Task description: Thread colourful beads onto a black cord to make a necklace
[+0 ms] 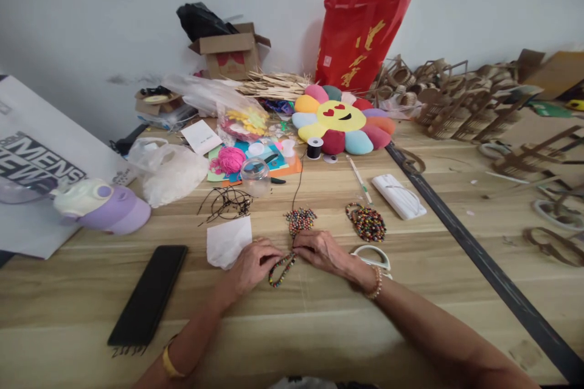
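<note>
Both hands meet over the wooden table [255, 328]. My left hand [258, 261] pinches one part of a strand of small multicoloured beads [279, 281], which hangs in a loop below the fingers. Just to the right, my right hand [322, 250] has its fingertips closed around the dark cord at the top of that loop. Loose beads [301, 220] lie in a pile beyond the fingers. A black cord [298, 185] runs back from there to a black spool [314, 148]. Finished-looking bead strands [366, 222] are coiled to the right.
White-handled scissors [374, 255] lie partly behind my right wrist. A black phone [148, 294], white paper [228, 243] and black cords [225, 203] are on the left. Farther back are a clear jar [255, 177], a pen [359, 179], a white device [398, 196] and a flower cushion [342, 120].
</note>
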